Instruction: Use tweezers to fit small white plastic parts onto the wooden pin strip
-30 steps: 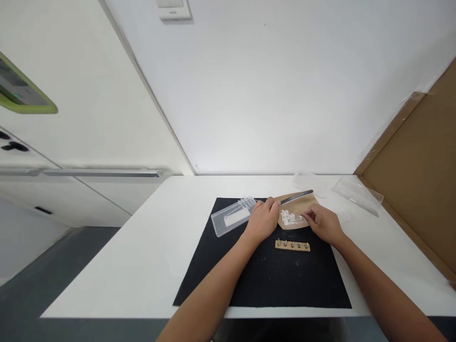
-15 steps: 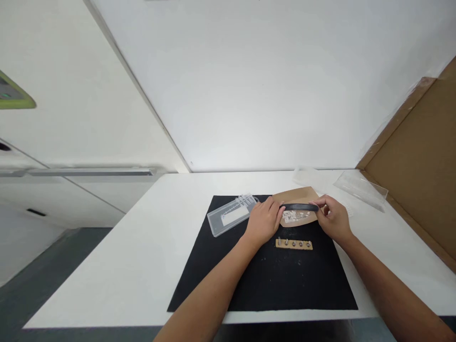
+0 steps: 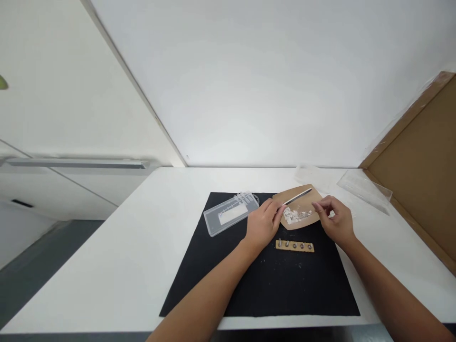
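Observation:
My left hand [image 3: 262,223] is closed around the near end of a thin nail file [image 3: 298,195], dark-faced with a pale edge, which points up to the right over brown paper [image 3: 292,192]. On that paper lies a heap of small white and clear bits [image 3: 295,216]. My right hand [image 3: 334,219] is closed at the paper's right edge, thumb and forefinger together, apart from the file; what they pinch, if anything, is too small to make out. Below the paper, a tan strip [image 3: 295,246] carries several round metal studs, with small clear pieces on some.
Left of the paper, a clear plastic case [image 3: 231,214] with a white label lies on the black mat [image 3: 263,289]. Clear plastic sheets [image 3: 365,189] rest on the white table [image 3: 124,266] at the back right. A cardboard panel [image 3: 423,161] stands along the right side.
My right hand has let go of the file's far end. The file, earlier held level between both hands, now tilts up to the right from my left hand alone. The view has shifted slightly.

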{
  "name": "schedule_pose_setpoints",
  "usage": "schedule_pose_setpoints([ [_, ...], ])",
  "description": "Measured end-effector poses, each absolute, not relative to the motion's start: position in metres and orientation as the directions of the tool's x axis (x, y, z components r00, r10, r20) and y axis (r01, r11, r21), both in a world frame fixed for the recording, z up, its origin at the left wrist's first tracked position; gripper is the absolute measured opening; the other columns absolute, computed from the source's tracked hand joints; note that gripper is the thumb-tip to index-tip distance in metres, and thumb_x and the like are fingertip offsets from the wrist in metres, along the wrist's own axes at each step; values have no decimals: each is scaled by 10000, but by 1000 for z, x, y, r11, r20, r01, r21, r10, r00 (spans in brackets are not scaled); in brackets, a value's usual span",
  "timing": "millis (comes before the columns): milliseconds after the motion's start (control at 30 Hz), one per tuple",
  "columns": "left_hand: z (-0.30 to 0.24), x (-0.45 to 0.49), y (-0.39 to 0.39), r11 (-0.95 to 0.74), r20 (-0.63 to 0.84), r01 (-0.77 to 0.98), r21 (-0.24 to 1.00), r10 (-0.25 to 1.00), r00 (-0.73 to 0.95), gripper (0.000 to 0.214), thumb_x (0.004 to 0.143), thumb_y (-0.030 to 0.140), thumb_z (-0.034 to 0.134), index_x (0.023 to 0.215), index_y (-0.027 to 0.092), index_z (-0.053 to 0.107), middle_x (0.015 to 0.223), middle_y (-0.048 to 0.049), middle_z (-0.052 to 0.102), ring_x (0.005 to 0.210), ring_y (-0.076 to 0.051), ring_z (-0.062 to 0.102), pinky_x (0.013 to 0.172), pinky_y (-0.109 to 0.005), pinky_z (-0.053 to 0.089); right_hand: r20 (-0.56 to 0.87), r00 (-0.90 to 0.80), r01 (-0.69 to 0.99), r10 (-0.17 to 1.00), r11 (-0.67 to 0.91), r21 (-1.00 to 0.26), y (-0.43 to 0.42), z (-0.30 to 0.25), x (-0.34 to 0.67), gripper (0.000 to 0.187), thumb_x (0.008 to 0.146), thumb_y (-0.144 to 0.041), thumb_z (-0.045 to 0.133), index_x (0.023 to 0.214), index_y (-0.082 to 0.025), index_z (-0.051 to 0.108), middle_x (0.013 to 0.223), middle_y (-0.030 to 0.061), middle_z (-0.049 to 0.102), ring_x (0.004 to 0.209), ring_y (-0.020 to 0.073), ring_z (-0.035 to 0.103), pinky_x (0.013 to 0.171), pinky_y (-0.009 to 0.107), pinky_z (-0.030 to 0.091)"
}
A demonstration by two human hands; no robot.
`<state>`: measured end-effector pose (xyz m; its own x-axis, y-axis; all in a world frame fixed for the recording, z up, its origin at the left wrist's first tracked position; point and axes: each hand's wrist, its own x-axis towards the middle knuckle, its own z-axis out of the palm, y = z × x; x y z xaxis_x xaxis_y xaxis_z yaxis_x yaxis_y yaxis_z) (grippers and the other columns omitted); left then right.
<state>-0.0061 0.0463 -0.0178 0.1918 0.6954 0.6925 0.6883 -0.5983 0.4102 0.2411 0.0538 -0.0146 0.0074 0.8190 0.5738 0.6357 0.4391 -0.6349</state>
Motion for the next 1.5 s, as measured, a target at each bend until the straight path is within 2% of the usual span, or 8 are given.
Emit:
schedule_pose_setpoints([
  [133, -17, -2, 41, -692, 726, 603, 397, 638, 254, 183, 1065, 263, 550, 1159, 200, 694, 1072, -70, 776, 993, -173, 744, 828, -279, 614, 545, -8, 682, 838, 403, -610, 51, -15, 229, 316, 1000, -510, 622, 843, -237, 651, 823, 25, 711, 621, 156, 557, 635, 325, 453],
  [300, -18, 6, 35, -703, 728, 556, 444, 645, 233, 176, 1055, 270, 559, 1110, 195, 708, 983, -79, 773, 936, -188, 749, 832, -313, 640, 504, 12, 726, 863, 339, -599, 51, -13, 221, 357, 1032, -545, 542, 877, -239, 642, 856, 38, 717, 657, 177, 586, 635, 330, 432],
  [433, -15, 9, 32, -712, 731, 551, 435, 637, 245, 175, 1050, 258, 561, 1123, 188, 704, 971, -84, 766, 925, -192, 747, 821, -310, 640, 550, -1, 727, 835, 378, -573, 49, -10, 219, 304, 1038, -488, 560, 876, -239, 627, 856, 24, 709, 663, 163, 582, 634, 313, 427],
  [733, -16, 3, 34, -724, 719, 572, 387, 625, 304, 200, 1049, 230, 557, 1162, 178, 713, 988, -86, 759, 936, -186, 745, 843, -304, 639, 598, -139, 797, 790, 447, -407, 46, -14, 215, 287, 1047, -396, 545, 808, -240, 567, 750, 10, 652, 677, 175, 589, 653, 320, 401],
  [933, -15, 5, 33, -733, 720, 559, 387, 619, 314, 250, 1054, 222, 532, 1220, 181, 715, 985, -95, 763, 916, -191, 748, 808, -304, 648, 557, -10, 802, 831, 339, -492, 49, -11, 217, 295, 1038, -452, 548, 827, -248, 583, 808, 28, 694, 724, 202, 627, 673, 334, 413],
  [1100, -16, 3, 34, -742, 739, 554, 378, 603, 302, 253, 1051, 202, 530, 1213, 176, 723, 1032, -104, 776, 947, -193, 755, 841, -313, 656, 531, -99, 764, 842, 406, -502, 47, -10, 208, 312, 1036, -429, 543, 780, -250, 547, 729, 14, 652, 696, 196, 600, 672, 336, 415],
  [1267, -14, 4, 35, -742, 749, 557, 374, 596, 290, 241, 1046, 198, 543, 1204, 167, 723, 976, -92, 770, 886, -182, 746, 781, -294, 649, 523, -18, 731, 852, 368, -575, 48, -7, 206, 317, 1023, -456, 562, 784, -248, 558, 756, 19, 660, 714, 195, 604, 684, 339, 433],
  [1500, -15, 3, 35, -719, 722, 573, 393, 627, 293, 266, 1067, 234, 498, 1160, 174, 741, 920, -84, 753, 844, -169, 737, 761, -283, 641, 535, -72, 705, 842, 422, -570, 46, -4, 200, 306, 1027, -429, 572, 782, -246, 576, 741, 15, 664, 714, 192, 608, 717, 349, 443],
])
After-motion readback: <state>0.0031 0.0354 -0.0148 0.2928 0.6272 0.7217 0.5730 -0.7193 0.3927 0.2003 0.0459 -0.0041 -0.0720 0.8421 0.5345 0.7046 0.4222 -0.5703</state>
